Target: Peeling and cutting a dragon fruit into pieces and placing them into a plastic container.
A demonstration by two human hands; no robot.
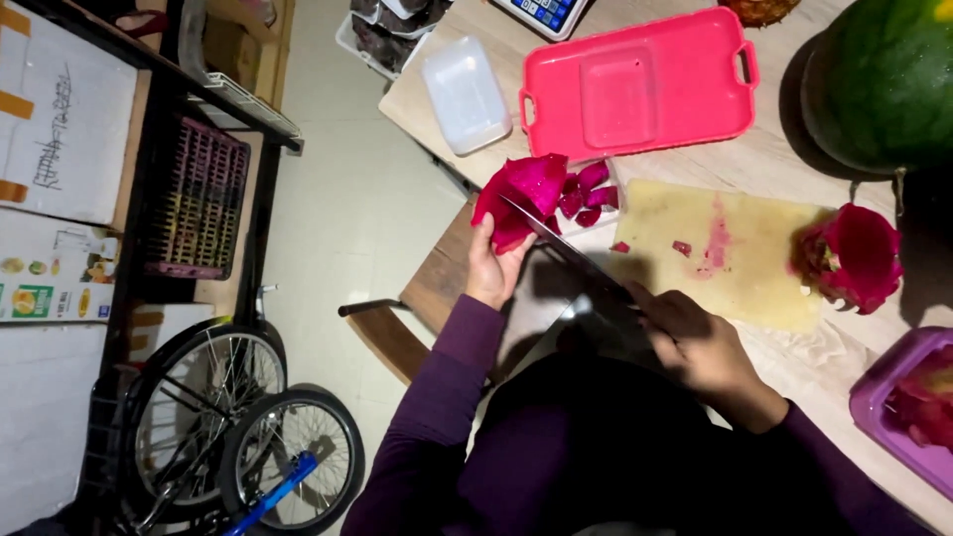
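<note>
Magenta dragon-fruit flesh, a peeled half with a bright pink curved skin (523, 194), is cupped from below in the left hand (491, 268), the fingers curled up around its underside at the near edge of the table. A long dark-bladed kitchen knife (571, 253) is gripped by the right hand (695, 342), fingers clenched round the handle, and its tip is laid against the held fruit. Several cut magenta chunks (588, 197) are gathered just beside the fruit, in what appears to be a shallow clear container whose rim is hard to make out. A pale yellow plastic cutting board (745, 268), stained with pink juice and dotted with small scraps, is seen to the right of the chunks, and an emptied pink dragon-fruit skin (859, 258) rests at its far right end. Beyond the board a bright pink rectangular plastic tray with two handles (640, 89) is set on the light wooden table (794, 159), with a translucent white lid (465, 94) to its left. A large dark green watermelon (884, 79) is placed at the upper right corner, and a purple plastic tub (908, 407) holding more red flesh is seen at the right edge. Bicycle wheels (248, 427) are visible on the floor at lower left.
</note>
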